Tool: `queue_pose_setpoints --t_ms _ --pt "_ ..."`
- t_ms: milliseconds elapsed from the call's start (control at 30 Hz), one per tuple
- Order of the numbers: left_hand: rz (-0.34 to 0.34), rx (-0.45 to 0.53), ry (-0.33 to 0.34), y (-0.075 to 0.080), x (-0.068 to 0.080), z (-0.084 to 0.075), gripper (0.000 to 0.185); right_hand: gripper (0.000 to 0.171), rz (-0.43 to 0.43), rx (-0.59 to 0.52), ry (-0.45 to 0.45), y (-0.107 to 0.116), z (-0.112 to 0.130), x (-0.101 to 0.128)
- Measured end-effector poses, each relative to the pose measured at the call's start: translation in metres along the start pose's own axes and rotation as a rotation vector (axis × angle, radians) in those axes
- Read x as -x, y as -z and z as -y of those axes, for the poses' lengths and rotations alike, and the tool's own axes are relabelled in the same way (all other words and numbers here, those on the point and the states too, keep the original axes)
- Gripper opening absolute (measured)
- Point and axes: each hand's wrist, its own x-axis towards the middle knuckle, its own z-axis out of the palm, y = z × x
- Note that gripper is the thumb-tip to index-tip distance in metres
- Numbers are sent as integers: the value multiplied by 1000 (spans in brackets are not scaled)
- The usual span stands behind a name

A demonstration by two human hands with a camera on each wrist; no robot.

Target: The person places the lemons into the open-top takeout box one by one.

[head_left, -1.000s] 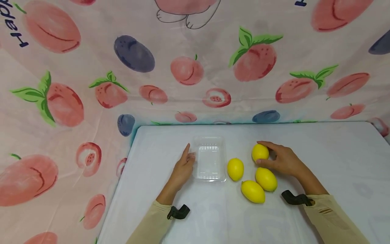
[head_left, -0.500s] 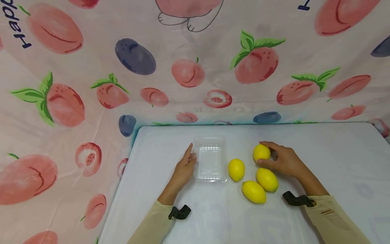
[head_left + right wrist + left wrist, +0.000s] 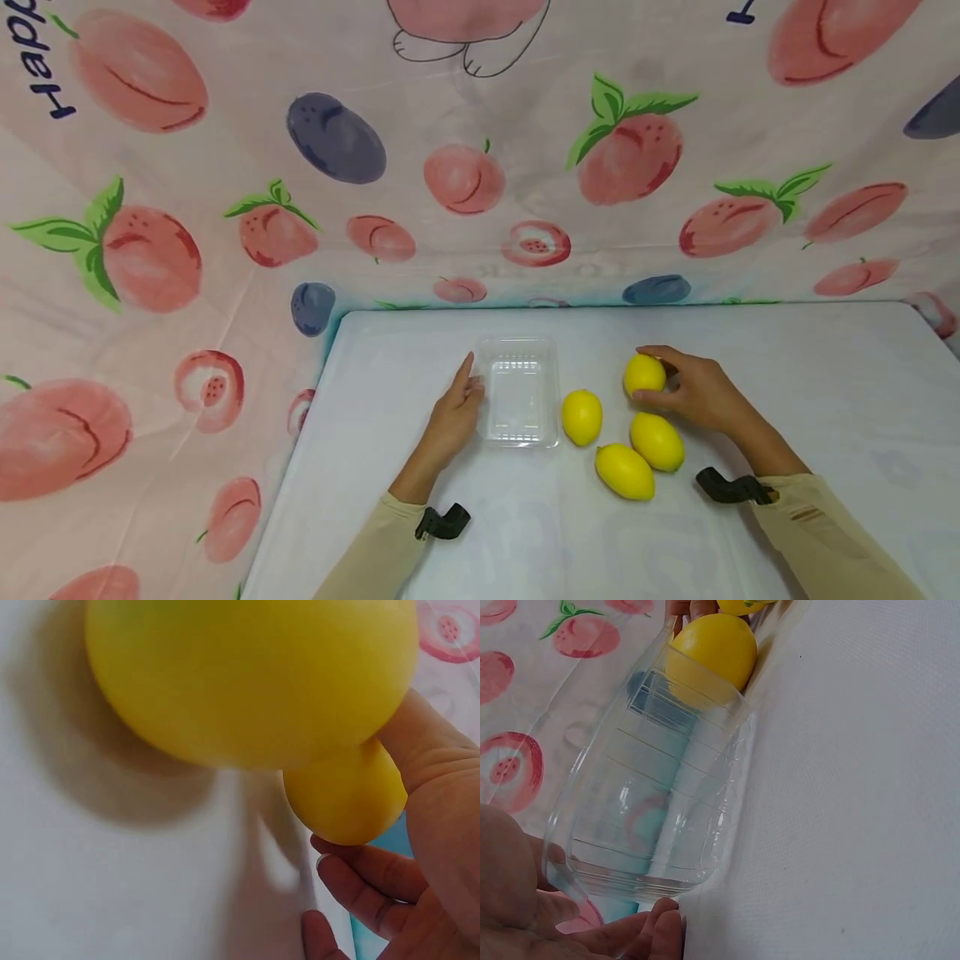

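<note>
**Right hand on a lemon, left hand at the clear tray**

The right hand [image 3: 693, 393] curls its fingers and thumb around the farthest round yellow lemon [image 3: 643, 374], which seems to rest on the white tabletop [image 3: 787, 367], though the wrist view is too close to be sure. The left hand [image 3: 452, 412] lies with straight, relaxed fingers against the left wall of the clear rectangular plastic tray [image 3: 519, 401]; in the left wrist view its fingertips [image 3: 660, 924] touch the tray's near edge without gripping it.

Just right of the tray lies a second yellow lemon [image 3: 581, 417]. Two more yellow lemons lie nearer the person: one [image 3: 656, 441] just below the right hand, the other [image 3: 624, 471] touching or almost touching it on the left. Both forearms wear beige sleeves [image 3: 832, 533] with black wrist mounts [image 3: 442, 521].

A pink cloth printed with peaches and plums [image 3: 465, 175] hangs behind and to the left of the tabletop.
</note>
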Motion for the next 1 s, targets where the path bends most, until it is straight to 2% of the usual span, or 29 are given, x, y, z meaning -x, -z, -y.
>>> queue_pose_setpoints --t_ms 167,433,633,1000 --pt "0 -6 -12 0 0 3 60 78 -10 9 25 0 8 -2" --pt "13 -5 -20 3 3 7 61 74 -51 4 71 8 37 1" --pt "23 -14 -30 5 4 9 61 75 -50 -43 65 10 60 0" --pt "38 -9 -30 8 8 10 61 75 -60 -131 54 -2 96 -3"
